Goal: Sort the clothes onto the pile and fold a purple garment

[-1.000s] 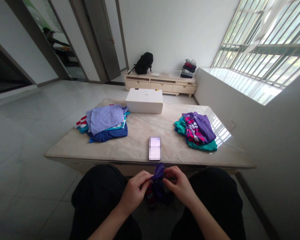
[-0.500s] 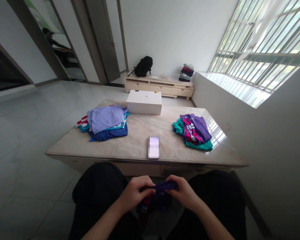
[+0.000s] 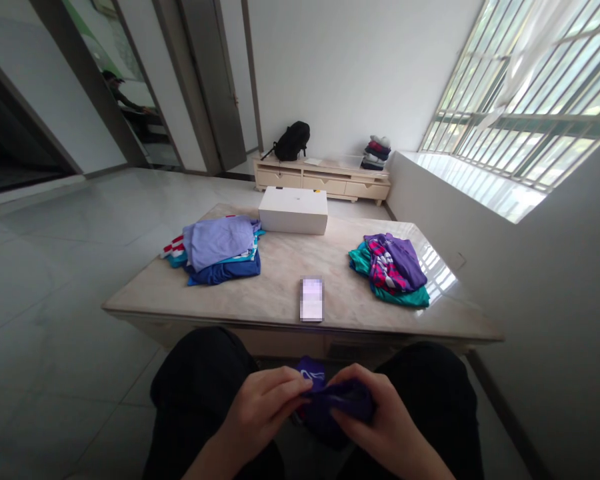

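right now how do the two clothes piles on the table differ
The left pile is topped by a plain lavender garment over blue and teal ones; the right pile is topped by a darker purple garment over pink plaid and teal. The left pile looks flatter and squarer, the right one looser. Both lie on the marble table.

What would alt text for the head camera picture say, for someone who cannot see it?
Seen from above, a seated person's left hand and right hand bunch a small purple garment over their lap. Ahead, a marble table holds a phone, a white box and two clothes piles, one left, one right.
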Available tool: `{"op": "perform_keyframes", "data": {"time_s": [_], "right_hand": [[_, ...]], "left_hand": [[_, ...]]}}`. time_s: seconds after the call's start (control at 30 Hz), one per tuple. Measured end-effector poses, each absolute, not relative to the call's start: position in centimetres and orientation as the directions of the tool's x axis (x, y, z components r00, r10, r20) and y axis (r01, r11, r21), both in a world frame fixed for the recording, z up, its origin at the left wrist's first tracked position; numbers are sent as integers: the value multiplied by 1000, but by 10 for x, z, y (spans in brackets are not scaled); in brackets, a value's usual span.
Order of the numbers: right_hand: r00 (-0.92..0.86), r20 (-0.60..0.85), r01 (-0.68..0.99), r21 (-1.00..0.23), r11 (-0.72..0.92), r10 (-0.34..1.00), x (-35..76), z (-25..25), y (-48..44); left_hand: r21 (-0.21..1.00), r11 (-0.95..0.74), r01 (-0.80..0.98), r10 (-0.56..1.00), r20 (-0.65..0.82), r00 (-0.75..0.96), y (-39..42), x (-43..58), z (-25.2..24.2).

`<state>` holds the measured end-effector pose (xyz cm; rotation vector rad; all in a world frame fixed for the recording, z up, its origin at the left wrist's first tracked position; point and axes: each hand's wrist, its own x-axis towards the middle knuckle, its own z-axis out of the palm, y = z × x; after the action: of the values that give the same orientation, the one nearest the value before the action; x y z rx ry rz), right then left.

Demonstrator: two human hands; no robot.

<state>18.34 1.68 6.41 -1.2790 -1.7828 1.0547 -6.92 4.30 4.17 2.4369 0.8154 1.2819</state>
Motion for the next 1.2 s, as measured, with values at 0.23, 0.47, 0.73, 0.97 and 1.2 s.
{"op": "perform_keyframes", "data": {"time_s": [0.23,0.47,0.73,0.97,1.2], "right_hand": [[-401,98,376,-889,262,911,175,86,22],[-393,112,361,-894,265,913,172,113,23],[-440,110,384,-874,297,891,163,106,23],[-253,207,364,-884,292,945,159,84,11],[-257,248,283,-905,318,934,150,87,12]], "left_hand": [[445,-855,267,516,674,529,42,-67,75],[682,-720,126,645,591,484,47,-68,85],[570,-734,369,678,590,438,38,-75,89],[621,-680,389,733,575,363,29,-75,90],[981,-133,-138,895,179,409,65,-72,61]]}}
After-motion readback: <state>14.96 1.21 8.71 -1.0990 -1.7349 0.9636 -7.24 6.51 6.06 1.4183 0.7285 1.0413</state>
